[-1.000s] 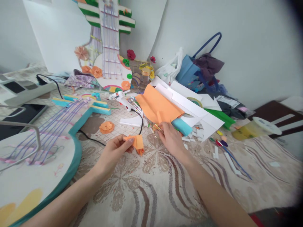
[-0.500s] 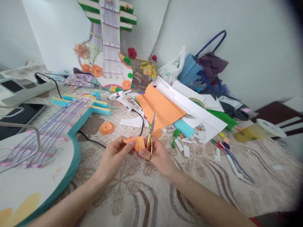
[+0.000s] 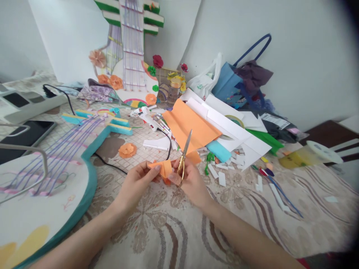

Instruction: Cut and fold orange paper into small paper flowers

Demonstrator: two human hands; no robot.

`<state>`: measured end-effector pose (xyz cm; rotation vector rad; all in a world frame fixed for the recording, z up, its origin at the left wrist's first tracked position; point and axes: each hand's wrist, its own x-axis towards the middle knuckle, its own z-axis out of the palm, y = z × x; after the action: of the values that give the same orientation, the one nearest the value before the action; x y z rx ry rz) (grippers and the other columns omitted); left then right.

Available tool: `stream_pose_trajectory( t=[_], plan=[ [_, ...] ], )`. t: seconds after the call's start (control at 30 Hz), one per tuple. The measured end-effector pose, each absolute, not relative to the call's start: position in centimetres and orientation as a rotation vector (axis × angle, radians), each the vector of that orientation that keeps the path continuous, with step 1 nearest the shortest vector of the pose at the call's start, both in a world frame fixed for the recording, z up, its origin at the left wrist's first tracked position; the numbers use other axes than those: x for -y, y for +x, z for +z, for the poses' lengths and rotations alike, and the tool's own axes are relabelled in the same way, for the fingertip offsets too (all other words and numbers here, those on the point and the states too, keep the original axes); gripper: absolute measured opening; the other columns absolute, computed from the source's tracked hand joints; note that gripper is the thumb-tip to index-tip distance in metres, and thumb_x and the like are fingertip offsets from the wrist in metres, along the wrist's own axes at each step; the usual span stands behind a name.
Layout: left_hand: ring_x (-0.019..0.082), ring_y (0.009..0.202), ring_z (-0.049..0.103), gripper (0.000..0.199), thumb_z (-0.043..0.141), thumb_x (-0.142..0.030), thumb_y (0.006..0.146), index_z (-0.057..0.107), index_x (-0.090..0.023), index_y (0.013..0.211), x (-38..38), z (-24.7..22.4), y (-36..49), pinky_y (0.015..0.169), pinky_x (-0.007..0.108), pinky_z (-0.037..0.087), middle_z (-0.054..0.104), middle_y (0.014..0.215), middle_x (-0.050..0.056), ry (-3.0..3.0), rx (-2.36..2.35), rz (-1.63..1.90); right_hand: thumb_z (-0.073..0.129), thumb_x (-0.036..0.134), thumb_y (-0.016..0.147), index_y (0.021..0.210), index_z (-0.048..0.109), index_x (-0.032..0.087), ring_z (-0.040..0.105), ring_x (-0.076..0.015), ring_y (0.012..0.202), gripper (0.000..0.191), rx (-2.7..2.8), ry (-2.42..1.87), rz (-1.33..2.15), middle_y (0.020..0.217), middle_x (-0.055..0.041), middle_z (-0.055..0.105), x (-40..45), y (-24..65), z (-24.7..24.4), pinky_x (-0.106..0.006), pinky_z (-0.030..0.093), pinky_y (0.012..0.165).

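Observation:
Between thumb and fingers, my left hand [image 3: 140, 178] pinches a small folded piece of orange paper [image 3: 166, 169]. My right hand [image 3: 192, 180] is closed on gold-handled scissors [image 3: 182, 160], whose blades point up and away from me; its thumb is close to the paper's right edge. Just beyond the hands, a large orange sheet [image 3: 190, 125] lies on white sheets. An orange paper flower [image 3: 127, 150] rests on the table to the left of the sheet.
A guitar-shaped board with teal edges [image 3: 92, 175] fills the left. A white glue gun [image 3: 147, 117], its black cord, paper scraps [image 3: 222, 178] and a yellowish cup [image 3: 297, 158] lie about. Another guitar shape [image 3: 133, 74] and a blue bag [image 3: 228, 84] stand behind.
The scissors have tilted to the right, and my right thumb has shifted slightly right on the paper's edge. My left hand keeps its pinch on the folded paper.

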<state>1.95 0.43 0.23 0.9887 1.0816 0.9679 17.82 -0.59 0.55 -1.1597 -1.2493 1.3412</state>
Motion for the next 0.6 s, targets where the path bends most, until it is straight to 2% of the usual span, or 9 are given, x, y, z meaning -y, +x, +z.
stream_pose_trajectory(
  t=[0.1, 0.27, 0.4, 0.5, 0.6],
  plan=[
    [0.012, 0.064, 0.055, 0.019, 0.064, -0.035, 0.077, 0.061, -0.017, 0.071, -0.6, 0.2, 1.7, 0.066, 0.023, 0.043, 0.063, 0.066, 0.0, 0.941, -1.05, 1.028, 0.066, 0.043, 0.073, 0.09, 0.042, 0.021, 0.049, -0.0103, 0.061, 0.036, 1.332, -1.141, 1.237, 0.092, -0.0029, 0.057, 0.4, 18.8, 0.7, -0.025, 0.041, 0.059],
    [0.011, 0.063, 0.055, 0.017, 0.063, -0.033, 0.077, 0.064, -0.016, 0.072, -0.7, 0.3, 1.5, 0.065, 0.022, 0.044, 0.063, 0.066, 0.0, 0.911, -1.021, 1.082, 0.037, 0.066, 0.081, 0.111, 0.045, 0.022, 0.048, -0.0156, 0.068, 0.054, 1.562, -1.149, 1.172, 0.083, -0.0039, 0.053, 0.4, 20.1, 1.1, -0.028, 0.039, 0.061],
    [0.011, 0.064, 0.056, 0.016, 0.063, -0.031, 0.078, 0.064, -0.016, 0.072, -0.9, 0.5, 1.4, 0.066, 0.022, 0.046, 0.063, 0.067, 0.0, 0.871, -0.992, 1.132, 0.03, 0.066, 0.084, 0.098, 0.052, 0.021, 0.047, -0.0156, 0.068, 0.052, 1.622, -1.119, 1.297, 0.075, -0.0029, 0.052, 0.9, 19.8, 1.4, -0.028, 0.036, 0.061],
    [0.011, 0.068, 0.057, 0.015, 0.064, -0.03, 0.078, 0.065, -0.015, 0.076, -1.1, 0.5, 1.4, 0.069, 0.023, 0.048, 0.064, 0.072, 0.001, 0.824, -0.975, 1.184, 0.032, 0.063, 0.086, 0.085, 0.051, 0.018, 0.042, -0.0133, 0.061, 0.048, 1.673, -1.116, 1.445, 0.065, -0.0001, 0.046, 1.4, 19.1, 1.5, -0.025, 0.032, 0.055],
    [0.012, 0.07, 0.059, 0.015, 0.064, -0.029, 0.078, 0.065, -0.014, 0.08, -1.2, 0.6, 1.2, 0.072, 0.026, 0.049, 0.065, 0.077, 0.002, 0.753, -0.946, 1.244, 0.039, 0.059, 0.086, 0.084, 0.05, 0.018, 0.035, -0.0105, 0.055, 0.043, 1.747, -1.145, 1.491, 0.063, 0.0025, 0.041, 2.1, 18.4, 1.5, -0.023, 0.028, 0.05]
  ],
)
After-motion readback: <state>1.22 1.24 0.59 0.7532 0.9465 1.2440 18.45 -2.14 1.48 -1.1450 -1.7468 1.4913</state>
